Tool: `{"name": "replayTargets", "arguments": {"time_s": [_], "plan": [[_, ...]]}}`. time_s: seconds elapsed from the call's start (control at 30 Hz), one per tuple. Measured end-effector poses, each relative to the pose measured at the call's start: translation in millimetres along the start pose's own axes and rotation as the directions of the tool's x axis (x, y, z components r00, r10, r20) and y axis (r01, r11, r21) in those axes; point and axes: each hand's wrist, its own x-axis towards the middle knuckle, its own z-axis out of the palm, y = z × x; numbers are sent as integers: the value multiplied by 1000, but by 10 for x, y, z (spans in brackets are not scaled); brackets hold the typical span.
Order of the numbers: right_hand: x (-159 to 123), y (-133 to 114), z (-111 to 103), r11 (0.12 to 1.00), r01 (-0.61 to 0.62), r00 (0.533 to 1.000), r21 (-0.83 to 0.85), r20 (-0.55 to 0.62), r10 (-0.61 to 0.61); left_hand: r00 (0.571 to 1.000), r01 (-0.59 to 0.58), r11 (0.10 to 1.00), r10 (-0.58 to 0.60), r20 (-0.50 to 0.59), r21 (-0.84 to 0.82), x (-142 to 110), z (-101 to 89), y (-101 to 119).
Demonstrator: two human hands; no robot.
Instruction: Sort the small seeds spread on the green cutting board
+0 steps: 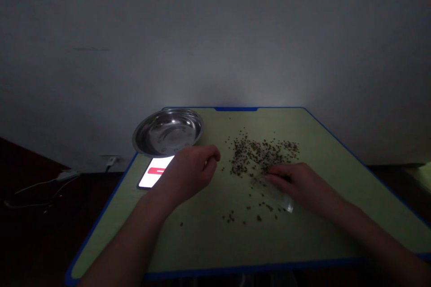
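Many small dark grains [266,152], perhaps peppercorns or seeds, lie scattered over the middle of the green table [208,242]. My right hand [292,181] is closed on a clear plastic bag [278,195], which rests low over the near side of the grains. Left of the grains, my left hand [193,168] hovers with its fingers curled and pressed together; what they hold, if anything, is hidden. Several stray grains [230,217] lie nearer the front edge.
A shiny metal bowl [168,132] stands at the table's back left corner. Beside my left wrist lies a phone [153,172] with a lit screen, partly covered by the bowl and my hand. A pale wall [215,45] rises behind the table. A plug and cables [67,175] are at the left.
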Motion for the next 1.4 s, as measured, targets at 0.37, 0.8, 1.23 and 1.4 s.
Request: {"name": "replayTargets", "arguments": {"time_s": [0.37,0.8,1.23,1.4], "plan": [[74,-434,-54,983,185,977,19,103,-186,984,-61,997,54,-171,-36,-1,-25,-2],[314,-1271,370,658,745,665,-107,183,-724,571,-130,989,23,-821,-63,-56,-218,-258],[231,-929,222,659,736,672,-155,282,-684,639,-140,988,45,-768,-59,-47,-206,-221],[49,-802,37,737,660,734,-148,338,-589,671,-108,993,34,-741,-52,-49,-206,-184]]}}
